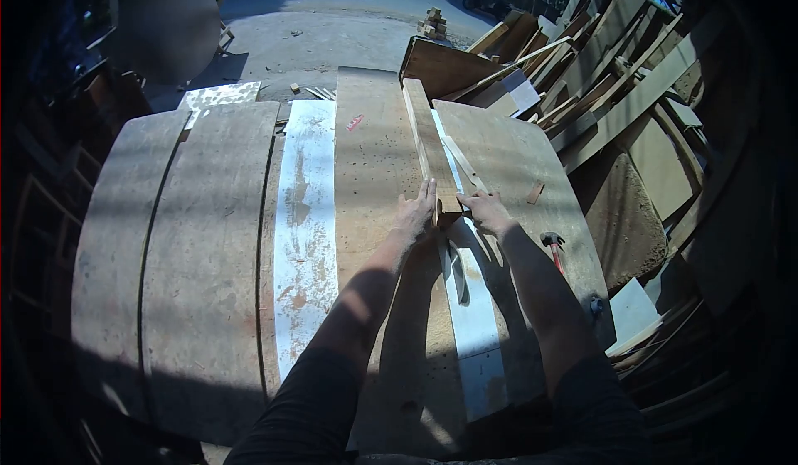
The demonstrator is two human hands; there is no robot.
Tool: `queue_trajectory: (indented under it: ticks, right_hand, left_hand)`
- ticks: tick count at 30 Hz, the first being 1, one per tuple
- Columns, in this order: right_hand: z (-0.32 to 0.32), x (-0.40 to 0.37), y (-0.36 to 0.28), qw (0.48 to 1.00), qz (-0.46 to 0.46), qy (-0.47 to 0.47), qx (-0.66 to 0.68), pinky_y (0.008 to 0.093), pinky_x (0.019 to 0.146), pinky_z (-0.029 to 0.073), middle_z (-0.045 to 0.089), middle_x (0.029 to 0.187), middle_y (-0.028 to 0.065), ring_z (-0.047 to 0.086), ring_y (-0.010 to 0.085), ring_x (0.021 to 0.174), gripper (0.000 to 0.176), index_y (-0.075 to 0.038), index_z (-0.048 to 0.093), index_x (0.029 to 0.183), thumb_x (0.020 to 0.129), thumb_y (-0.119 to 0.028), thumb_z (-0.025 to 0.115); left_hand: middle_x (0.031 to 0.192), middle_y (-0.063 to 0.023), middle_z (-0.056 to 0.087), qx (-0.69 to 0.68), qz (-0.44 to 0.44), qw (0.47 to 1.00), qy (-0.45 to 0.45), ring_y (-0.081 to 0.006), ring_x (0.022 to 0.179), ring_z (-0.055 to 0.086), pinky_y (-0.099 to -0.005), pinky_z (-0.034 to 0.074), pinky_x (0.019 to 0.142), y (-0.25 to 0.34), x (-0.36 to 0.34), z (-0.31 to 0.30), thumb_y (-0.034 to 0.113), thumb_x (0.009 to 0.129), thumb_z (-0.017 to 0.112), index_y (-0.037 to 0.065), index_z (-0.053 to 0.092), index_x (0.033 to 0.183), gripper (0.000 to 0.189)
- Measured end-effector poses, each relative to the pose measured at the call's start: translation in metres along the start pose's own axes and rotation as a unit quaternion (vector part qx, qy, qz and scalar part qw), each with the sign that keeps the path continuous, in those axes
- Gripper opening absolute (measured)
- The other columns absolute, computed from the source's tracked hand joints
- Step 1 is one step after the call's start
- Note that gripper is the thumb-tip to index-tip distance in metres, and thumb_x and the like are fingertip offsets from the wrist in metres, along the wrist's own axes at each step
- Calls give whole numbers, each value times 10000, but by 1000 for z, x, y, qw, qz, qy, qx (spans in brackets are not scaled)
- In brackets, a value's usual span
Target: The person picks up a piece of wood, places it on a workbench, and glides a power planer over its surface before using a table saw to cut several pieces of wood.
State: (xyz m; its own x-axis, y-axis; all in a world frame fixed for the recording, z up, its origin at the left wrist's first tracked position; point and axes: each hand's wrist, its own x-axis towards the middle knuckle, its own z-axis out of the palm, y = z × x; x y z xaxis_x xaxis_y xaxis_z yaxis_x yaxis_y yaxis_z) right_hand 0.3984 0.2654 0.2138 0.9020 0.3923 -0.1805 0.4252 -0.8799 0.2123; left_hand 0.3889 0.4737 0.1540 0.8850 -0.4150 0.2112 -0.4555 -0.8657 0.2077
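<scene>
A long narrow wood strip [418, 124] lies lengthwise on the plank worktable [374, 149]. My left hand [414, 214] rests at its near end, fingers stretched forward and close together along it. To the right, my right hand [486, 209] has its index finger pointing left, near a dark gap between the boards; what it holds, if anything, is hidden. A shorter thin strip [464, 162] runs up and left from my right hand. Just below the hands, a thin grey blade-like tool [459, 274] lies on a white strip [482, 332] of the table.
A hammer with a red handle [555, 253] lies on the table's right side, with a small wood chip [535, 193] above it. Scrap boards [615, 124] are piled at the right. Small wood blocks [432, 24] are stacked on the ground beyond the table.
</scene>
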Motion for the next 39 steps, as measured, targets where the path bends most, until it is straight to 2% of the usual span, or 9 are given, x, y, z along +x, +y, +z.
queue_trajectory:
  ticks: [5, 7, 13, 22, 25, 27, 28, 33, 39]
  right_hand:
    - [26, 46, 16, 997, 51, -3, 57, 499, 965, 416, 603, 1288, 148, 560, 343, 1198, 672, -111, 408, 1453, 826, -94, 652]
    - [39, 65, 14, 972, 79, -11, 222, 477, 1000, 430, 577, 1299, 224, 561, 398, 1189, 801, -44, 362, 1463, 800, -292, 737]
    - [20, 85, -46, 947, 221, 47, 230, 448, 1080, 407, 486, 1328, 355, 529, 436, 1222, 1147, 9, 158, 1521, 713, -513, 783]
    - [17, 103, -40, 932, 279, 68, 221, 440, 1042, 441, 554, 1292, 295, 546, 409, 1218, 1017, 36, 301, 1469, 700, -419, 785]
    - [20, 107, -10, 941, 187, 203, 197, 458, 930, 532, 628, 1168, 238, 655, 376, 1038, 830, 12, 419, 1388, 729, -364, 757]
    - [-34, 96, -7, 716, 231, 4, 659, 447, 718, 602, 690, 942, 154, 712, 299, 788, 533, -6, 553, 1208, 791, -284, 733]
    - [-54, 88, -8, 650, 240, 15, 720, 451, 641, 603, 677, 804, 126, 681, 272, 603, 354, -11, 572, 1097, 847, -223, 708]
    - [-77, 66, -13, 449, 237, 23, 861, 504, 637, 610, 646, 767, 121, 674, 282, 628, 345, -5, 561, 1023, 823, -219, 743]
    - [-95, -21, -93, 409, 166, 64, 895, 485, 759, 599, 654, 945, 157, 688, 308, 822, 433, 42, 540, 1183, 861, -213, 677]
  left_hand:
    - [1569, -209, 267, -83, -52, 995, 31, -293, 953, 697, -526, 442, 929, -10, 24, 15, 269, 751, 718, 14, 155, 1532, 996]
    - [1580, -195, 250, -83, -104, 989, 66, -289, 980, 686, -537, 431, 933, -13, 33, 30, 281, 749, 723, 28, 148, 1538, 1009]
    - [1614, -174, 157, -72, -110, 991, 12, -286, 988, 675, -506, 417, 903, -52, -12, -25, 288, 784, 720, 22, 129, 1539, 994]
    - [1613, -174, 159, -47, -169, 982, 76, -283, 1025, 653, -502, 377, 931, -135, -73, -82, 301, 798, 733, 66, 164, 1541, 965]
    - [1601, -173, 200, -82, -168, 977, 105, -298, 1057, 636, -516, 353, 964, -138, -84, -89, 295, 793, 718, 91, 208, 1536, 924]
    - [1593, -170, 224, -129, -181, 968, 113, -302, 1084, 623, -517, 342, 983, -133, -85, -88, 292, 790, 702, 94, 222, 1533, 906]
    - [1586, -168, 248, -174, -189, 959, 117, -306, 1111, 610, -519, 332, 1003, -129, -85, -89, 289, 787, 686, 97, 237, 1529, 889]
    - [1542, -168, 335, -232, -186, 940, 167, -333, 1200, 560, -493, 335, 1060, -94, -77, -82, 292, 786, 672, 80, 295, 1503, 837]
    - [1405, -197, 494, -471, -206, 840, 174, -299, 1136, 590, -400, 465, 963, -78, -59, -75, 387, 810, 701, -4, 363, 1456, 827]
